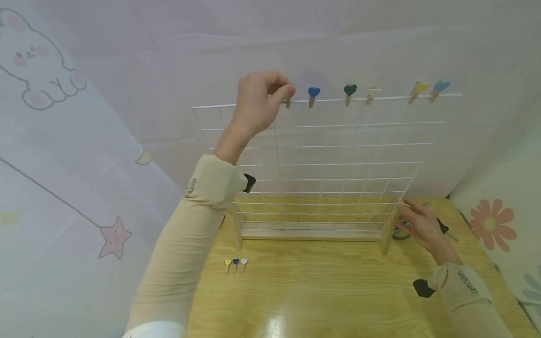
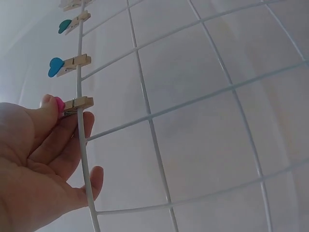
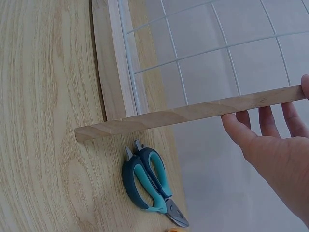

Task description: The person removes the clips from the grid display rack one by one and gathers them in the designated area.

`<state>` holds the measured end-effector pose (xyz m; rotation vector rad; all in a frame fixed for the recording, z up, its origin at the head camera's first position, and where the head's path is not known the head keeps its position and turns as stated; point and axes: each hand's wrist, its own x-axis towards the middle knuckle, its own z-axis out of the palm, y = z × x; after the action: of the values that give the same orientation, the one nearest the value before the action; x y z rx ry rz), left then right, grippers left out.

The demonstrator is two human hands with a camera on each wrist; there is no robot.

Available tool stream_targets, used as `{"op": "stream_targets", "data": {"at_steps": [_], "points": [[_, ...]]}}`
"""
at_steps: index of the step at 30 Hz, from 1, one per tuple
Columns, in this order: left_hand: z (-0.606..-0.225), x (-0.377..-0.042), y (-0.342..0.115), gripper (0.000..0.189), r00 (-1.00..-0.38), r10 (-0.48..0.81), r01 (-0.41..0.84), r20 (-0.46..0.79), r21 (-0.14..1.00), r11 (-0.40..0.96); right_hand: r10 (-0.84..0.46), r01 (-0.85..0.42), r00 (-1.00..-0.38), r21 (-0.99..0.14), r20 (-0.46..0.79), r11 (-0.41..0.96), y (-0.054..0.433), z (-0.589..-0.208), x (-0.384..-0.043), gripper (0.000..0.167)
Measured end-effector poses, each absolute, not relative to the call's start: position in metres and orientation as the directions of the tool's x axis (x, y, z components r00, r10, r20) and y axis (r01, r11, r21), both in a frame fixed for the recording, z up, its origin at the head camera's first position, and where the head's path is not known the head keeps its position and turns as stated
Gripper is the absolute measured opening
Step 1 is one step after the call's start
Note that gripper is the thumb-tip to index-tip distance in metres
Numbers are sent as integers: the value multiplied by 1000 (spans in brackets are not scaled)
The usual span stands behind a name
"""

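Observation:
A clothespin with a pink heart (image 2: 60, 104) sits across the top rail of a white wire grid (image 2: 150, 116). My left hand (image 1: 259, 101) pinches this clothespin at its heart end, thumb over the heart, while other fingers pass behind the rail. Further right along the rail are clothespins with blue (image 1: 313, 91), dark green (image 1: 350, 89), pale (image 1: 374, 90), yellow (image 1: 421, 87) and light blue (image 1: 442, 86) hearts. Low on the right, my right hand (image 1: 424, 227) grips the grid's upright wooden side post (image 3: 188, 113), fingers on its outer face, thumb partly cut off by the frame edge.
On the wooden table (image 1: 313, 291), three small heart clothespins (image 1: 235, 262) lie in a row, front left of the stand. Scissors with teal and dark handles (image 3: 164, 186) lie beside the right post. A pale printed cloth (image 1: 160, 56) hangs behind the grid.

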<state>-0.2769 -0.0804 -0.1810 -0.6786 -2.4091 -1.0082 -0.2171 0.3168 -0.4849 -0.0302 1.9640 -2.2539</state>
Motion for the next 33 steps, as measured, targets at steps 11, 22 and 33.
{"op": "stream_targets", "data": {"at_steps": [11,22,33], "points": [[-180,-275,-84,18,-790,295,583,538,508,634,-117,111,-989,-985,-96,-135,317,-485,-217,73],[-182,-277,-82,16,-765,197,587,613,537,606,-121,103,-989,-986,-87,-132,317,-486,-217,73],[-185,-267,-97,13,-711,159,672,685,597,438,-119,105,-989,-985,-89,-136,315,-486,-219,72]]}}
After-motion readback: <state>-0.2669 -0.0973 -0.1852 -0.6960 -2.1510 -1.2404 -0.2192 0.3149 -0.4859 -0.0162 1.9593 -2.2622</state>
